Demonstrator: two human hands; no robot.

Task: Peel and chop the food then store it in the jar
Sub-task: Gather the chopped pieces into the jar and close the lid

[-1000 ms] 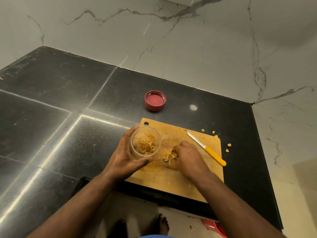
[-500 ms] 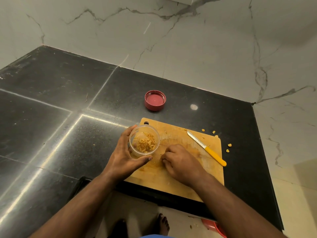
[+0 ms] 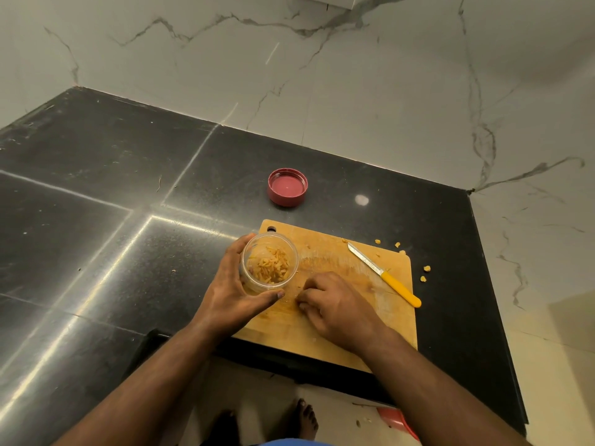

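Black desk (image 3: 96, 175), wooden board (image 3: 325, 329). Our left hand (image 3: 230, 294) grips jar (image 3: 269, 263); right hand (image 3: 335, 300) curled, pinching scraps, we judge. Keep jar tilted near, sweep leftovers in.

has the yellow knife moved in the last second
No. The knife lies at the same slant on the cutting board's right side, tip toward the far edge, as before.

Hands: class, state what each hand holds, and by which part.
Left hand grips the jar around its side wall. Right hand curls fingertips on the board; any food pinched is hidden.
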